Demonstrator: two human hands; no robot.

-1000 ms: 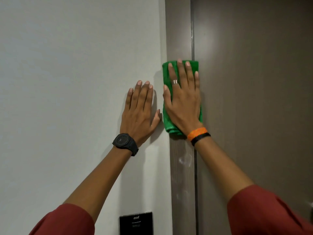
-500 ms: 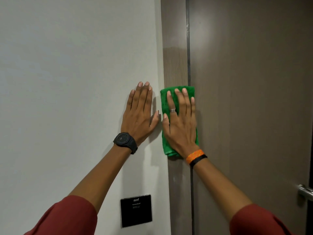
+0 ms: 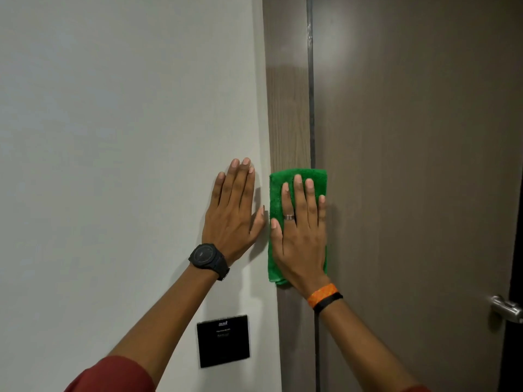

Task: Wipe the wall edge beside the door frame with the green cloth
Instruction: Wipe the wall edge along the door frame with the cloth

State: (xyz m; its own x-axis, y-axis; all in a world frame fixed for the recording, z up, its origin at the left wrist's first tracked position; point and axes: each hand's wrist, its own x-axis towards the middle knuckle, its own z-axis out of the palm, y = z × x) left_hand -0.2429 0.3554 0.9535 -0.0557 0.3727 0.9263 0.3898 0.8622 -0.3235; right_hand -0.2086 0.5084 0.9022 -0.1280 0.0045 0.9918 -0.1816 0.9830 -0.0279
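Note:
A folded green cloth (image 3: pixel 276 193) lies flat against the brown door frame (image 3: pixel 288 108), right beside the white wall's edge (image 3: pixel 261 123). My right hand (image 3: pixel 301 239) presses on the cloth with fingers spread, pointing up, and covers most of it. My left hand (image 3: pixel 233 213) rests flat on the white wall just left of the cloth, palm down, holding nothing. A darker damp band shows on the frame above the cloth.
A brown door (image 3: pixel 410 165) fills the right side, with a metal handle (image 3: pixel 506 308) at its lower right edge. A black square wall panel (image 3: pixel 223 340) sits on the white wall below my left forearm.
My right hand has slid the cloth down the door frame, leaving a damp streak above it. My left hand stayed flat on the wall.

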